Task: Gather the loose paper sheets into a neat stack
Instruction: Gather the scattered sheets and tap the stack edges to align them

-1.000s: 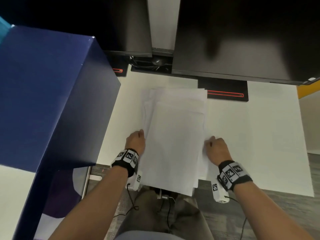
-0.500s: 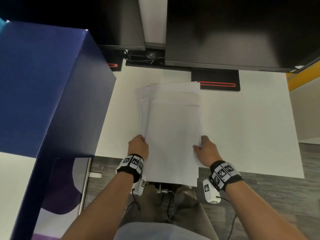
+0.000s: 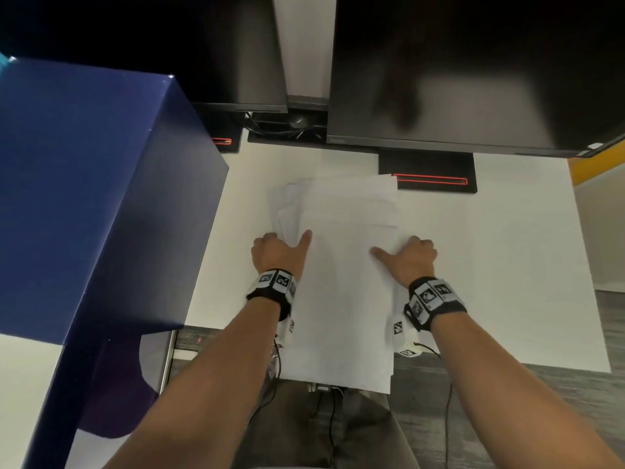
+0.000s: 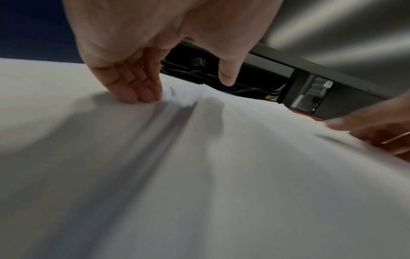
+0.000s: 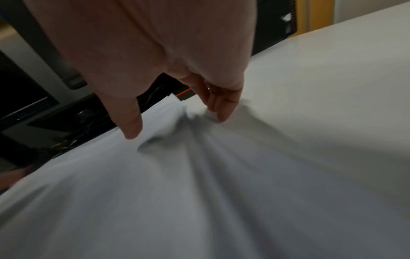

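Observation:
A pile of white paper sheets [image 3: 341,299] lies on the white desk [image 3: 490,265], its near end hanging over the desk's front edge. The far ends are fanned out unevenly, more so on the left. My left hand [image 3: 287,240] stands against the pile's left side, fingers [image 4: 142,94] pointing down at the sheet edges and the thumb [image 4: 226,77] held just above the top sheet. My right hand [image 3: 402,252] mirrors it on the right side, fingertips [image 5: 219,112] at the edge and thumb [image 5: 131,122] over the paper. Neither hand holds a sheet.
A tall blue box [image 3: 84,198] stands close on the left. Two dark monitors [image 3: 473,69] hang over the desk's back, their stands [image 3: 429,174] and cables [image 3: 284,126] just beyond the pile. Bare desk stretches to the right.
Both hands have slid farther forward along the pile's sides, and both thumbs now reach over the top sheet. The sheets sit closer together than before.

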Demonstrator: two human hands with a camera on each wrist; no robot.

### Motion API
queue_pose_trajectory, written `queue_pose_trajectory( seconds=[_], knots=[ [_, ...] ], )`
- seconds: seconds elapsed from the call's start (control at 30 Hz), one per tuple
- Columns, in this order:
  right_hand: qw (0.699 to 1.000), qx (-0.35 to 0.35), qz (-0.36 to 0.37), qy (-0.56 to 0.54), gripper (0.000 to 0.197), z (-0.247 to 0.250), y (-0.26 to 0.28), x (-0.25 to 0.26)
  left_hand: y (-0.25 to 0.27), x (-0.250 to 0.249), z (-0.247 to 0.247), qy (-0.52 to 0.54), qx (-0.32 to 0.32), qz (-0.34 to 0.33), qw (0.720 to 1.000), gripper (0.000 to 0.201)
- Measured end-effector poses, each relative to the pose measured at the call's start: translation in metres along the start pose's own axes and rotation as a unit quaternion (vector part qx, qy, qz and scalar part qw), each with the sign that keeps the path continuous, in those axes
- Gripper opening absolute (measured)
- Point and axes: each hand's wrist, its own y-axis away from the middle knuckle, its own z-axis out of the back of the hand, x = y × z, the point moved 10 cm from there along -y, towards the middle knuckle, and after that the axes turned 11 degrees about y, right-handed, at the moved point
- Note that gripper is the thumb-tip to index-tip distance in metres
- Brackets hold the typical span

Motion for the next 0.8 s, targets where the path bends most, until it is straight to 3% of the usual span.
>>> queue_pose_trajectory(
  seconds=[0.1, 0.17, 0.33, 0.43, 0.53, 0.7, 0.8],
  knots=[
    [0.999, 0.017, -0.010, -0.037, 0.106, -0.006, -0.004, 0.026, 0.000, -0.012, -0.025, 0.003, 0.034, 0.026, 0.999, 0.109],
    [0.996, 0.030, -0.024, -0.080, 0.105, -0.008, -0.007, 0.034, 0.000, -0.012, -0.033, 0.020, 0.051, 0.042, 0.998, 0.107],
    [0.998, 0.007, -0.030, -0.051, 0.095, 0.004, -0.005, 0.028, -0.010, -0.003, -0.012, 0.094, 0.069, 0.050, 0.992, 0.084],
    [0.999, 0.005, -0.011, -0.039, 0.102, -0.005, 0.005, 0.011, -0.009, 0.016, -0.009, 0.107, 0.133, 0.044, 0.984, 0.058],
    [0.991, 0.045, 0.003, -0.125, 0.109, -0.028, 0.013, 0.005, -0.001, 0.030, -0.030, 0.196, 0.203, 0.062, 0.957, 0.050],
    [0.971, 0.103, 0.015, -0.215, 0.069, -0.036, 0.005, 0.006, 0.017, 0.026, -0.046, 0.257, 0.240, 0.033, 0.936, 0.052],
    [0.929, 0.114, 0.074, -0.343, 0.047, -0.021, 0.017, 0.010, 0.032, 0.013, -0.017, 0.308, 0.240, 0.005, 0.921, 0.042]
  ],
)
